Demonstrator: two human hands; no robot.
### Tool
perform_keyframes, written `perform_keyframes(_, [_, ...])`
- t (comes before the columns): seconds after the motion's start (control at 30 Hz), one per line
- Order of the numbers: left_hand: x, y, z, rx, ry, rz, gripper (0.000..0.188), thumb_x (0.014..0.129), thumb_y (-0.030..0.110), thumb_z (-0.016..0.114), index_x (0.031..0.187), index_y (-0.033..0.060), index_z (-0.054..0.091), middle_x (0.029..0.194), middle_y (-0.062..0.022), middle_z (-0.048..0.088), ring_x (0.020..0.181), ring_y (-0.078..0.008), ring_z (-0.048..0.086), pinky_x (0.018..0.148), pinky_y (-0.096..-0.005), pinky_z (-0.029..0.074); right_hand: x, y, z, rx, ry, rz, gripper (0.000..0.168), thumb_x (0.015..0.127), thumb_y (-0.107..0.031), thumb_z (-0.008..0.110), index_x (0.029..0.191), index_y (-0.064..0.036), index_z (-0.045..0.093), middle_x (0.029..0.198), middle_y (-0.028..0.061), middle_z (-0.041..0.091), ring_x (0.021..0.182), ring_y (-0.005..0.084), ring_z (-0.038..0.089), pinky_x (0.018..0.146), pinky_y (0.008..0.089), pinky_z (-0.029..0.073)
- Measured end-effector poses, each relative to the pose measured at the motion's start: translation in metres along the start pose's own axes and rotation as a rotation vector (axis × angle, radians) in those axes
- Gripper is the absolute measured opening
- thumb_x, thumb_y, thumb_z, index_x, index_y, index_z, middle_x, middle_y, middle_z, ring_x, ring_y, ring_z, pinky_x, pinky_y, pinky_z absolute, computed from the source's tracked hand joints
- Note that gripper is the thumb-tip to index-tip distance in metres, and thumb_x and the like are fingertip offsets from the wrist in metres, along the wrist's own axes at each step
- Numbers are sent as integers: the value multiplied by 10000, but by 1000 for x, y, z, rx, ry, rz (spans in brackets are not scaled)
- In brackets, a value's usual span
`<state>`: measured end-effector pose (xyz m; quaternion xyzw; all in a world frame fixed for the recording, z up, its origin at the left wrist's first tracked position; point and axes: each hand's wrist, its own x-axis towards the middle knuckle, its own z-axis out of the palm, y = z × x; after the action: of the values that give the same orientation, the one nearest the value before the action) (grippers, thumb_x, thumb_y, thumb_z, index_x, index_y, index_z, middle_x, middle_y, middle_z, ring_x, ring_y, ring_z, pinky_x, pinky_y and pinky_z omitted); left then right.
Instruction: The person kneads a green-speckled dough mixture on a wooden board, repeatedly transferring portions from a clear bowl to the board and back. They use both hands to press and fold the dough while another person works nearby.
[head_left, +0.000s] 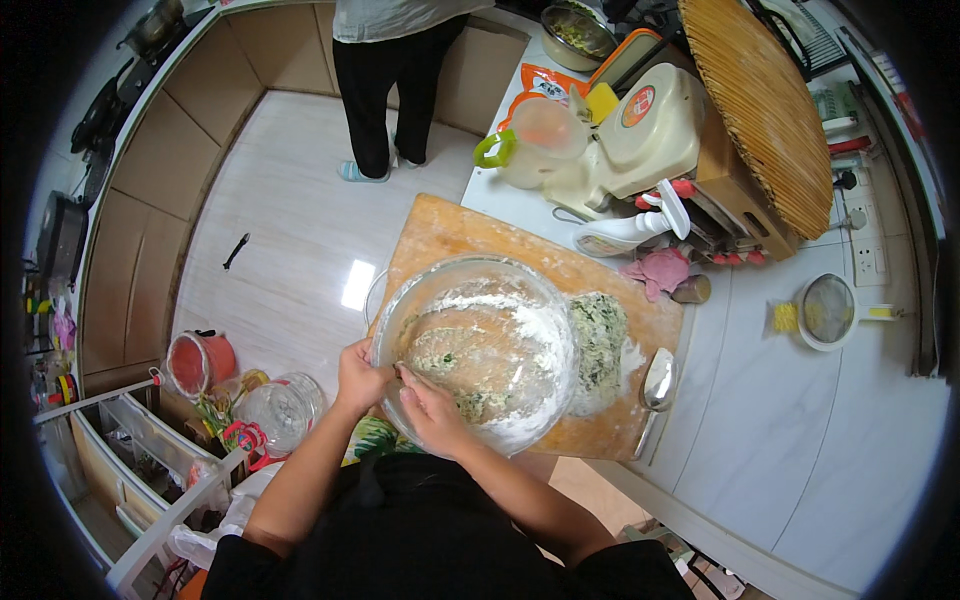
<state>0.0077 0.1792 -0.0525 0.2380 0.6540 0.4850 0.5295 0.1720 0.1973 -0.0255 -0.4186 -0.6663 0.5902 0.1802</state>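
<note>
A large clear bowl (540, 330), floury inside with bits of green-flecked dough stuck to it, is tilted over a wooden board (442, 214). My left hand (364, 379) grips the bowl's rim at its left side. Inside the near left rim, my right hand (431, 409) has its fingers bunched near my left hand; whether they pinch a bit of dough or the rim cannot be told. To the right of the bowl, a mass of green-flecked dough (598, 345) lies on the board with loose flour around it. A metal scoop (660, 381) holding flour rests at the board's right edge.
Beyond the board stand a white spray bottle (619, 234), a pink cloth (661, 271), a cream-coloured appliance (649, 124) and a bowl of greens (574, 34). A person (397, 75) stands at the far counter. Lower left are a red bucket (214, 362) and a plastic bottle (281, 412).
</note>
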Motion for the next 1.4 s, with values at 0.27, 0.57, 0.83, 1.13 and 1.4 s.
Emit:
perform_keyframes(0.27, [10, -20, 1, 95, 121, 128, 380, 954, 239, 635, 651, 52, 504, 631, 57, 473, 592, -43, 387, 517, -265, 341, 53, 12, -37, 150, 365, 133, 453, 1020, -266, 505, 1367, 25, 516, 1263, 195, 634, 1140, 217, 606, 988, 336, 452])
perform_keyframes(0.57, [9, -13, 11, 62, 158, 146, 448, 1006, 320, 573, 658, 49, 492, 629, 52, 428, 619, -55, 367, 524, -270, 328, 60, 16, 11, -32, 412, 6, 456, 998, -231, 495, 1377, 22, 506, 1345, 244, 568, 1266, 342, 546, 1052, 388, 417])
perform_keyframes(0.83, [9, -4, 12, 81, 130, 109, 440, 1011, 325, 566, 683, 35, 522, 633, 46, 430, 626, -61, 365, 534, -271, 332, 50, 16, 13, 13, 330, -45, 407, 978, -186, 525, 1331, 14, 565, 1298, 219, 613, 1223, 308, 590, 1027, 368, 443])
perform_keyframes(1.13, [12, -7, 12, 115, 147, 168, 476, 1004, 338, 576, 648, 33, 496, 603, 29, 411, 611, -69, 360, 521, -284, 327, 53, 19, -19, -41, 452, -74, 307, 907, -113, 615, 1190, 2, 649, 1158, 191, 686, 1106, 312, 655, 959, 379, 488])
perform_keyframes(1.4, [18, -1, 13, 143, 133, 185, 491, 990, 343, 599, 631, 39, 458, 578, 18, 385, 594, -73, 351, 504, -301, 322, 66, 24, -26, -383, 424, -92, 423, 866, -76, 584, 1287, -42, 578, 1208, 220, 642, 1096, 399, 620, 933, 447, 494])
